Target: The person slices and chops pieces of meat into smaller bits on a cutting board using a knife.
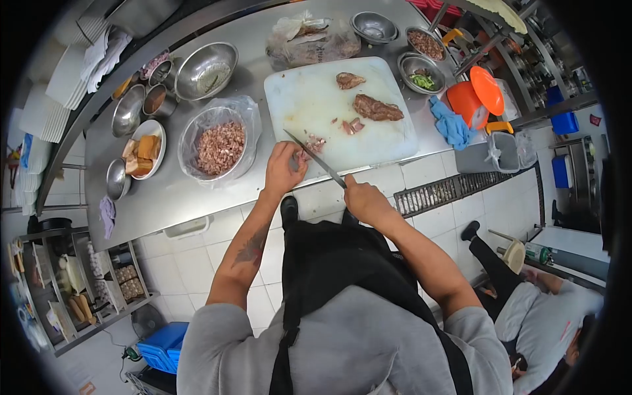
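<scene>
My right hand (368, 203) is wrapped round the handle of a knife (322, 162), whose blade points away to the left over the front of a white cutting board (283, 99). Beside the blade, at the board's front left edge, my left hand (285, 166) has its fingers curled together; what they hold, if anything, is hidden. A little chopped meat (316, 143) lies just past the blade. Farther up the board are small cut pieces (353, 126), a large brown piece of meat (377, 108) and a smaller chunk (349, 80).
A plastic-lined bowl of diced meat (220, 148) stands left of the board. Beyond it are a metal bowl (207, 69) and a plate of yellowish blocks (146, 148). A blue cloth (450, 123) and an orange container (464, 102) sit right. Another person (540, 322) is at lower right.
</scene>
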A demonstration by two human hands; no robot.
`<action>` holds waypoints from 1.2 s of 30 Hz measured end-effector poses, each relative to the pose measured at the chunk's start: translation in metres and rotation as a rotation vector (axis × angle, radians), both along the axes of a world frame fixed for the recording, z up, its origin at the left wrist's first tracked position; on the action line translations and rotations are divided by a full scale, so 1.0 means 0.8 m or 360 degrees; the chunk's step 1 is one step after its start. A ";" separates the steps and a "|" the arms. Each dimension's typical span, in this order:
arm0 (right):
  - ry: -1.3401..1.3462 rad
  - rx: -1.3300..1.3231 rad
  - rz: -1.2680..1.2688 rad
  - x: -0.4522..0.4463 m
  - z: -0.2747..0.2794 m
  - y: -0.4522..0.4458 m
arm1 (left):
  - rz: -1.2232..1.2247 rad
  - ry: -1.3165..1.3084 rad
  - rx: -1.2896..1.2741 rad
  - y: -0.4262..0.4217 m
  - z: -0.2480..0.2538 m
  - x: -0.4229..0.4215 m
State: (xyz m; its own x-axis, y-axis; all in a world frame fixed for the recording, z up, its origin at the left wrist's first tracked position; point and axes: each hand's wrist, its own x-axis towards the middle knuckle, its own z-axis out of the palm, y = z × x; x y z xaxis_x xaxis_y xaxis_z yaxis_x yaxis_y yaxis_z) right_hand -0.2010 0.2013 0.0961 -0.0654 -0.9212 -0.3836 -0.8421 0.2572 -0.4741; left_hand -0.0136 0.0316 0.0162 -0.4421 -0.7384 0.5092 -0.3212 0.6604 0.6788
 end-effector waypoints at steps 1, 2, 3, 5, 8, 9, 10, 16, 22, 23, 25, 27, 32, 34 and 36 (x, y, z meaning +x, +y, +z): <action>0.0006 0.0028 -0.0003 -0.006 -0.002 -0.002 | -0.0066 -0.0086 -0.0041 -0.001 -0.003 0.000; -0.0028 0.0041 -0.0005 -0.011 -0.004 -0.002 | -0.0136 -0.0184 -0.0059 0.004 -0.008 0.007; -0.0020 0.0032 0.0013 -0.015 -0.002 -0.002 | -0.0109 -0.0343 -0.0001 0.005 -0.003 0.008; -0.0019 -0.0023 0.0025 -0.016 0.001 0.002 | -0.0127 -0.0375 -0.0003 0.012 0.014 0.010; 0.0029 0.0002 0.0017 -0.009 0.014 0.000 | -0.0163 -0.0290 -0.0111 0.001 0.012 0.009; 0.0043 0.0032 0.0038 -0.009 0.020 -0.001 | -0.0172 -0.0322 -0.0067 -0.002 0.007 0.011; 0.0059 0.0027 0.0024 -0.007 0.029 0.001 | -0.0186 -0.0345 -0.0021 -0.007 0.002 0.010; 0.0184 0.0168 0.0000 0.010 0.087 0.020 | -0.0132 -0.0192 -0.0132 -0.014 0.006 0.007; 0.0136 0.0127 -0.0139 0.035 -0.013 0.021 | -0.0174 -0.0087 -0.0063 -0.013 -0.014 0.012; 0.0143 0.0069 -0.0125 0.033 -0.019 0.011 | -0.0158 -0.0064 -0.0082 -0.025 -0.013 0.008; 0.0069 0.0020 -0.0126 0.031 -0.017 0.002 | -0.0228 -0.0026 -0.0065 -0.015 -0.015 0.017; 0.0107 0.0033 -0.0045 0.016 0.004 -0.008 | -0.0166 0.0050 -0.0063 -0.006 -0.013 0.020; 0.0207 0.0059 -0.0026 0.020 0.055 0.007 | -0.0138 -0.0016 -0.0072 -0.006 -0.013 0.021; 0.0232 0.0119 -0.0014 0.026 0.060 0.020 | -0.0154 -0.0043 -0.0070 -0.013 -0.017 0.019; 0.0260 0.0149 -0.0027 0.032 0.044 0.017 | -0.0150 -0.0082 -0.0029 -0.011 -0.023 0.019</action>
